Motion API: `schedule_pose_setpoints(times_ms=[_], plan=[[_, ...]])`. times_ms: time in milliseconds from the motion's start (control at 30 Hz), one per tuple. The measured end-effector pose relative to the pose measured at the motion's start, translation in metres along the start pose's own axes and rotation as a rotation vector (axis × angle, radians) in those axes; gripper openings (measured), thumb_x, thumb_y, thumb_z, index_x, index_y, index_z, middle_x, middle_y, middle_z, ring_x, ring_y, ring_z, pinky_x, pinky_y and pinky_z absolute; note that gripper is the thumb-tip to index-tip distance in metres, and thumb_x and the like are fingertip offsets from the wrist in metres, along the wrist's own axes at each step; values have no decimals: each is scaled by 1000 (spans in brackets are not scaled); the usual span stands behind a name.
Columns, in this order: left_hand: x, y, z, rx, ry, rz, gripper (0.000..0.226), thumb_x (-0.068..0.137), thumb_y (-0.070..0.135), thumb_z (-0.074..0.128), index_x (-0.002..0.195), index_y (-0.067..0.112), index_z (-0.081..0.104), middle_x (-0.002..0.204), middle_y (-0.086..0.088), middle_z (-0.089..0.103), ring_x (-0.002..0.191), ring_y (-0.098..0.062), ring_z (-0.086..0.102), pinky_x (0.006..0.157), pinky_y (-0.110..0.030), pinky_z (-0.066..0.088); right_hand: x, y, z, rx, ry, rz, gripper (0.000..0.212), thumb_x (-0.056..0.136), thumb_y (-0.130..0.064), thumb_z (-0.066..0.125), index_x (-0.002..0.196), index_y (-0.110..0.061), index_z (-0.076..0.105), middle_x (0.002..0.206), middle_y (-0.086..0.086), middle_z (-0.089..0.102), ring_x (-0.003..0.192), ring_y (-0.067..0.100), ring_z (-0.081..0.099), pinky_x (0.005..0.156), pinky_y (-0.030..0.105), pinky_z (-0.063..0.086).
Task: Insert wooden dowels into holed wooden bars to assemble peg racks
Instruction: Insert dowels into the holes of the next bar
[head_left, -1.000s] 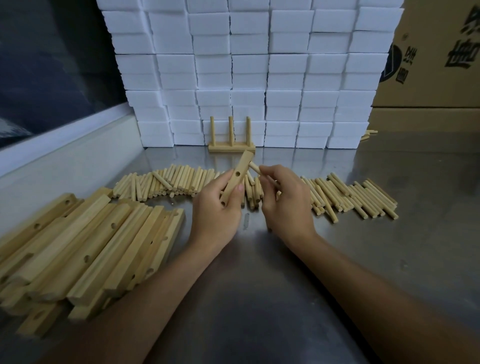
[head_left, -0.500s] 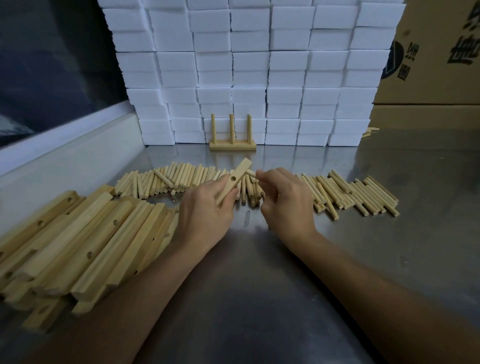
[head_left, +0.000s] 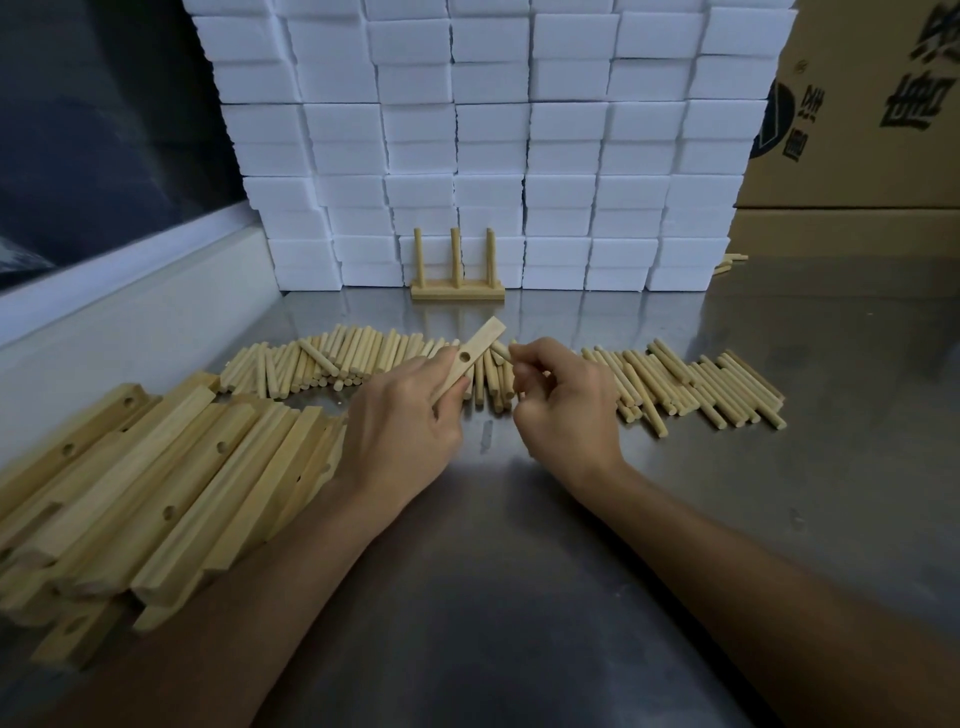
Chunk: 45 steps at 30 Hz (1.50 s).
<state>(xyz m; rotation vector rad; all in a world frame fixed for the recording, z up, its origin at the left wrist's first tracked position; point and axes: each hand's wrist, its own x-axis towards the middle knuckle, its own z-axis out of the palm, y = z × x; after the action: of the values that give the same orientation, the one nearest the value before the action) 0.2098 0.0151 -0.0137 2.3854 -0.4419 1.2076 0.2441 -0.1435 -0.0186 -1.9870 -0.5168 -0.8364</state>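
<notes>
A steel table (head_left: 779, 467) holds a row of loose dowels (head_left: 701, 387). The left hand (head_left: 400, 421) grips a holed wooden bar (head_left: 470, 358), tilted upward. The right hand (head_left: 561, 405) pinches among the dowels; whether it holds one is unclear. The dowel tip should probably meet the hole squarely.

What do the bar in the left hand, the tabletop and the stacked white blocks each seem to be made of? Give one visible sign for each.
Bar: pale, unfinished-looking wood; faint grain, matte, one drilled hole.
Tabletop: probably stainless steel; grey, brushed, with dull reflections of what stands on it.
White blocks: likely foam or sponge; matte, slightly uneven edges, though the pictures leave this open.
</notes>
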Motion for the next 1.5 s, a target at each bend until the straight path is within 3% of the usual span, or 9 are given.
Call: schedule_pose_setpoints(times_ms=[400,567,700,867,933,1033,1200,1333,1500], plan=[[-4,3,6,60,5,-51,31,86,7,72,115,-3,68,81,-14,69,66,-33,65,55,-35,51,4,2,1,54,-20,65,16,89,-1,63,99,-7,74,74,3,72,57,13,60,58,33,51],[0,3,8,-18,7,-158,27,91,13,67,116,5,68,92,-11,71,81,-30,67,69,-38,53,3,-3,2,-36,50,-43,18,92,-15,67,107,-8,73,94,2,74,81,13,69,69,34,56],[1,-1,8,-70,29,-263,15,95,18,61,108,14,66,83,0,66,73,-19,59,64,-30,41,3,-6,0,8,116,-11,24,95,-24,59,116,-12,61,107,-1,63,93,5,60,78,22,49],[5,0,11,-224,69,-583,25,94,19,63,119,17,63,80,17,58,75,2,59,73,-24,48,7,0,-1,19,118,123,14,100,-17,48,108,-16,59,87,-5,58,77,9,53,69,27,39],[6,1,14,-346,69,-702,11,94,17,61,102,24,61,76,14,59,71,5,61,70,-21,53,7,0,0,51,114,152,15,101,-18,47,111,-18,57,83,-9,57,75,8,54,67,28,42],[6,-2,16,-484,80,-849,11,95,14,54,85,16,60,68,-15,62,52,-22,59,51,-38,55,6,-2,0,35,98,125,14,100,-18,48,110,-18,58,80,-12,58,73,7,56,67,31,46],[8,-2,16,-685,124,-963,15,95,13,53,82,10,59,53,3,58,42,-15,58,41,-27,49,5,-2,2,-118,-32,101,14,94,-14,54,101,-16,66,84,-8,64,76,8,58,73,31,48],[11,-2,18,-937,126,-1073,13,99,16,53,90,9,60,76,-8,58,44,-18,57,40,-28,49,5,-2,5,-266,-148,120,20,92,-22,56,109,-16,65,100,0,66,93,20,59,86,43,47],[11,-1,18,-991,56,-1094,15,100,15,53,87,8,57,75,-11,56,39,-16,49,31,-25,34,3,-1,11,-475,-357,79,36,92,-46,54,122,-27,62,121,-1,58,116,22,50,96,41,35]])
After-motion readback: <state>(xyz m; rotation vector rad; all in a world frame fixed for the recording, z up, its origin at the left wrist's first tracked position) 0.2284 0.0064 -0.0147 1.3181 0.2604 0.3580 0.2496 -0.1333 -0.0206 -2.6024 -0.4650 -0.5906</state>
